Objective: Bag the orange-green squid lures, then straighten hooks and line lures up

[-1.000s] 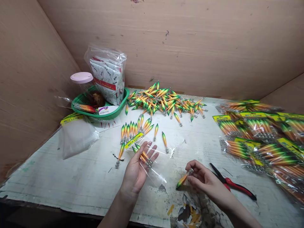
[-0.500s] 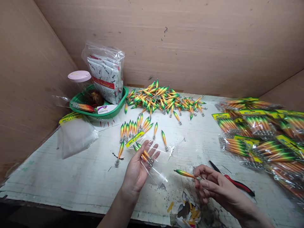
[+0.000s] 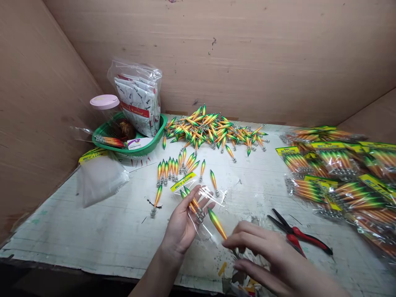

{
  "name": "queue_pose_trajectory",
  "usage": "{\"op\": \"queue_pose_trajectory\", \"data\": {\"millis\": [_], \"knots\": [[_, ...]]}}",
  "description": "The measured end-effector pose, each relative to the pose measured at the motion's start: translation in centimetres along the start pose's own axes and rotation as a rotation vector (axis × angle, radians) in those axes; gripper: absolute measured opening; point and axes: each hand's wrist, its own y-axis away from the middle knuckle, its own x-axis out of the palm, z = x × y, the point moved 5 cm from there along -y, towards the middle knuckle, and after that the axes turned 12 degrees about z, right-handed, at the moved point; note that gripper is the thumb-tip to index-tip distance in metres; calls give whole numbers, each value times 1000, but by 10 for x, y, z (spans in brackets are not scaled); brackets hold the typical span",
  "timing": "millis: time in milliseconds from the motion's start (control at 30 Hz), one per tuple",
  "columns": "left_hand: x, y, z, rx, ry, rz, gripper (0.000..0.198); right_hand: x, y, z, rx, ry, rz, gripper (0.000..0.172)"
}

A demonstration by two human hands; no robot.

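Note:
My left hand [image 3: 182, 220], palm up, grips a clear plastic bag [image 3: 206, 237] with a yellow header card [image 3: 183, 181] under its thumb. A few green-and-orange squid jigs [image 3: 194, 203] lie inside it, hook ends toward me. Close to the bag's open lower end, my right hand [image 3: 262, 251] pinches one squid jig [image 3: 217, 225] by its hook end, its green nose pointing up and left at the bag. Beyond the left hand, several squid jigs [image 3: 168, 171] lie in a rough row, with single ones [image 3: 157, 200] around it.
A large heap of squid jigs [image 3: 213, 132] lies at the back. Filled bags [image 3: 337, 159] are piled on the right, near red-handled pliers [image 3: 292, 232]. At left stand a green basket [image 3: 148, 148] with a jar and packets, and flat bags [image 3: 102, 177].
My right hand has moved left with its squid jig, bringing it to the bag and uncovering more of the pliers. My left hand has shifted slightly right with the bag.

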Motion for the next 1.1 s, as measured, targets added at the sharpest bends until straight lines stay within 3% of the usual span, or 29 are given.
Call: {"op": "queue_pose_trajectory", "data": {"millis": [133, 267, 433, 567, 700, 767, 867, 933, 1000, 1100], "knots": [[3, 3, 6, -33, 18, 0, 21, 13, -22, 2, -80, 409, -295, 22], [4, 5, 6, -30, 17, -15, 20, 15, -23, 0, -107, 546, -426, 15], [5, 8, 8, -26, 28, -24, 21, 13, -23, -3, -71, 524, -572, 11], [6, 9, 12, -23, 65, -15, 24, 13, -28, 1, -122, 449, -564, 13], [2, 8, 8, -1, 76, -7, 25, -13, -26, -20, -111, 246, -649, 12], [-3, 8, 5, 16, 61, -23, 25, -22, -33, -45, -23, 275, -610, 12], [-8, 7, 2, 44, 21, -52, 25, -11, -58, -87, 87, 411, -317, 22], [-10, 7, 1, 54, 1, -66, 26, 2, -73, -107, 111, 442, -203, 25], [-12, 5, -1, 65, -2, -76, 26, 9, -81, -113, 106, 447, -198, 19], [-15, 3, -5, 83, 21, -89, 26, 1, -69, -97, 68, 407, -225, 15]]}}
